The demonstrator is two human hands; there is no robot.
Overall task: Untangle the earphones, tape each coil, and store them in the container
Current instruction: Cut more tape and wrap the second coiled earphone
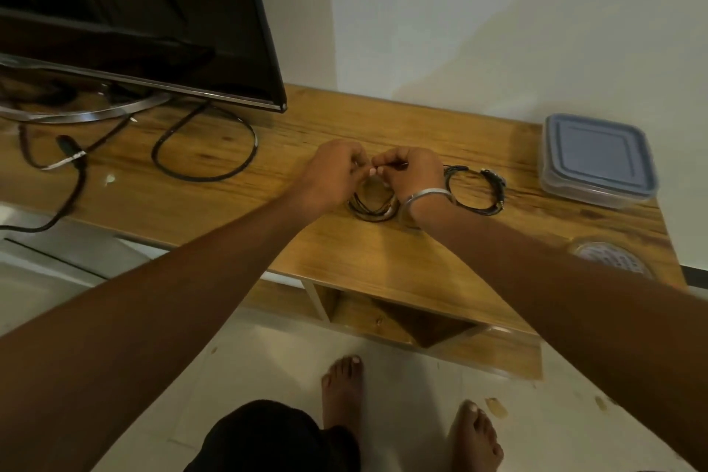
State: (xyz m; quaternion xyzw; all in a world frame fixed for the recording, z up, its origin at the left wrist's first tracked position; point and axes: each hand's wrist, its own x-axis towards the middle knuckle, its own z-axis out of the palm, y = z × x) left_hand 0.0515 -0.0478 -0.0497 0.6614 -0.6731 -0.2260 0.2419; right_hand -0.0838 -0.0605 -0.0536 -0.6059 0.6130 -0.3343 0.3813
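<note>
Between the two grips, left hand [332,172] and right hand [408,174] pinch something small, probably tape, above an earphone coil [373,205] on the counter [214,199]. Beside the right grip lies a second coil [475,188]; farther right, the container [597,159]. Loosened fingers could let loops spring apart.

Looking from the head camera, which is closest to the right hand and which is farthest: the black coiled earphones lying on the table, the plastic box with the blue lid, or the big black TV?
From the right hand:
1. Black coiled earphones, lying just to its right on the wooden table.
2. Clear plastic container with the blue lid, farther right, by the wall.
3. Big black TV screen, far off on the left.
</note>
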